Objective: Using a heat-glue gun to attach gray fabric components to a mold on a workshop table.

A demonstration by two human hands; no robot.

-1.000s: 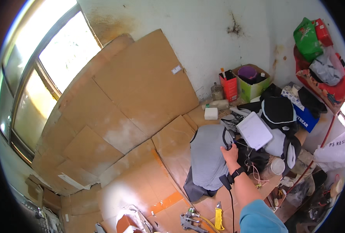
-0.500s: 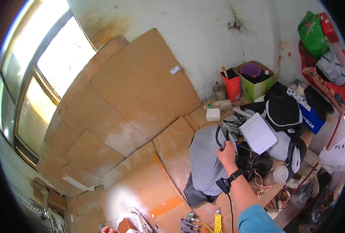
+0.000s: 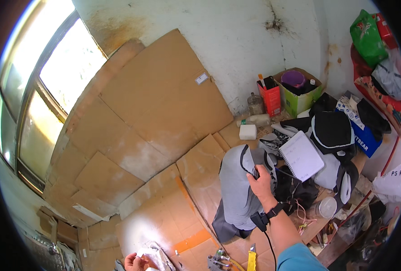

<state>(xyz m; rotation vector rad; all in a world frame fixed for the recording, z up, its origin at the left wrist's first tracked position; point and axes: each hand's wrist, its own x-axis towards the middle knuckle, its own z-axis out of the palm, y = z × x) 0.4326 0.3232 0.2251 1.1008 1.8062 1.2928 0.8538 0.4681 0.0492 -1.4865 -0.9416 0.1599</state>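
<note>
Fingers (image 3: pixel 256 177) of the right hand (image 3: pixel 260 184) are clenched on the grey backpack's (image 3: pixel 236 189) black top loop, bag standing mid-floor on cardboard (image 3: pixel 164 135). I'd lift straight up, not yank. Left hand (image 3: pixel 132 261) grips white paper (image 3: pixel 151 258) at the bottom edge.

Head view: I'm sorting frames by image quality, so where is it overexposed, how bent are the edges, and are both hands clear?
Head view: the window at left is blown out to near white; fisheye bends the cardboard sheets and wall toward a black rim; the right hand, gripping the grey backpack, is sharp and evenly lit; the left hand is cut off by the lower edge.
</note>
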